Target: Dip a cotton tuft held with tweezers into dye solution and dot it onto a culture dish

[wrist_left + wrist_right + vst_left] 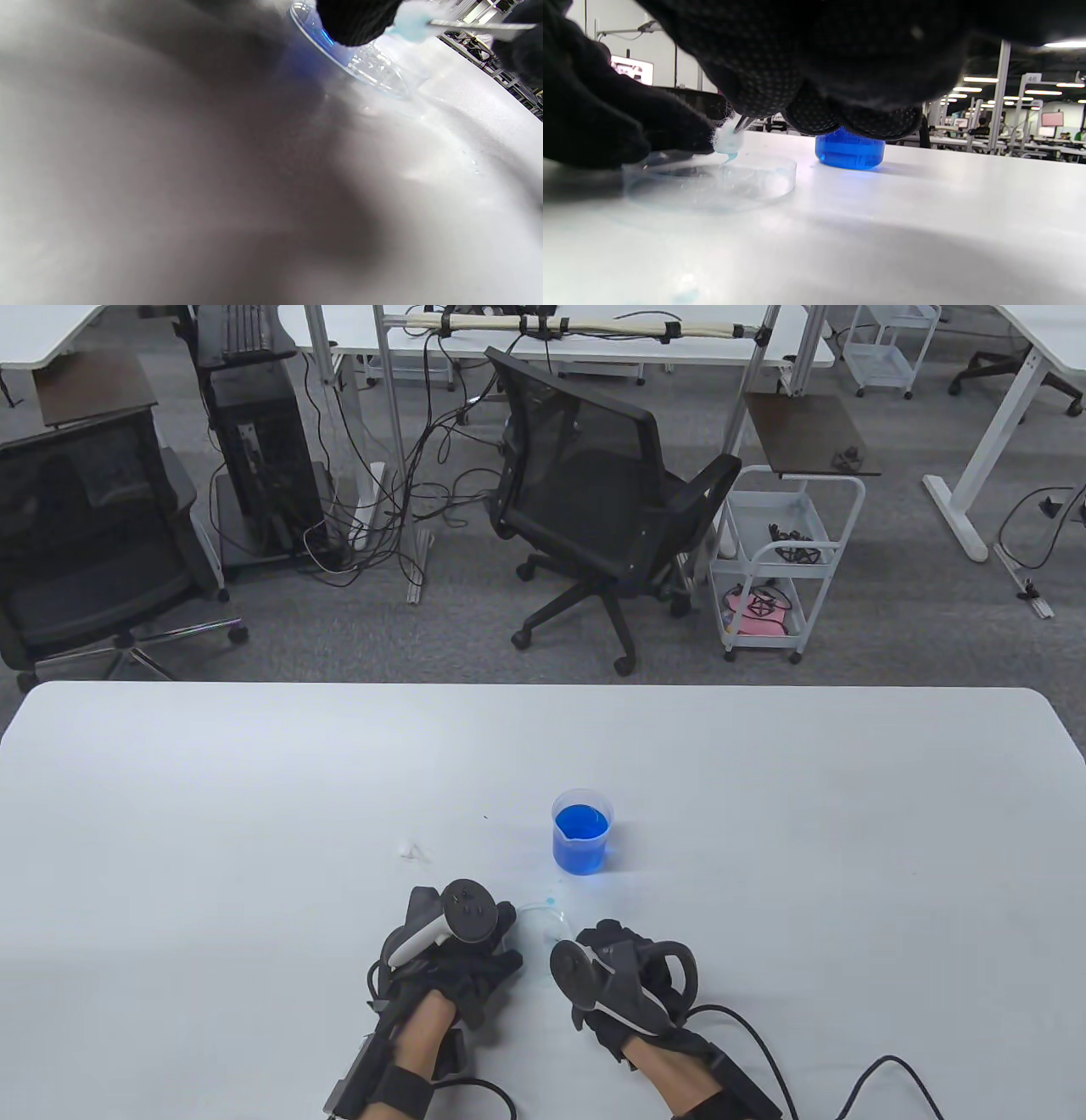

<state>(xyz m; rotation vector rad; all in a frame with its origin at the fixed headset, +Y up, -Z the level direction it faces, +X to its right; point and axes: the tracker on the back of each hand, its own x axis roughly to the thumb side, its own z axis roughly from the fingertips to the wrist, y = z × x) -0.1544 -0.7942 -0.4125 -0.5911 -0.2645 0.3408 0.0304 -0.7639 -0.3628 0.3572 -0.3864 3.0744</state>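
A clear culture dish (543, 918) lies on the white table between my hands. My left hand (496, 942) holds its left rim; a fingertip (356, 21) shows over the dish (365, 65). My right hand (585, 950) pinches metal tweezers (742, 123) that grip a pale blue cotton tuft (728, 142). The tuft hangs just over the dish (712, 184), its wet tip at the rim. It also shows in the left wrist view (409, 22) with the tweezers (479, 26). A beaker of blue dye (581, 836) stands just beyond the dish.
A small white cotton scrap (411, 850) lies on the table left of the beaker (849, 152). Faint blue drops (551, 897) mark the table between beaker and dish. Glove cables (857, 1073) trail off the near edge at right.
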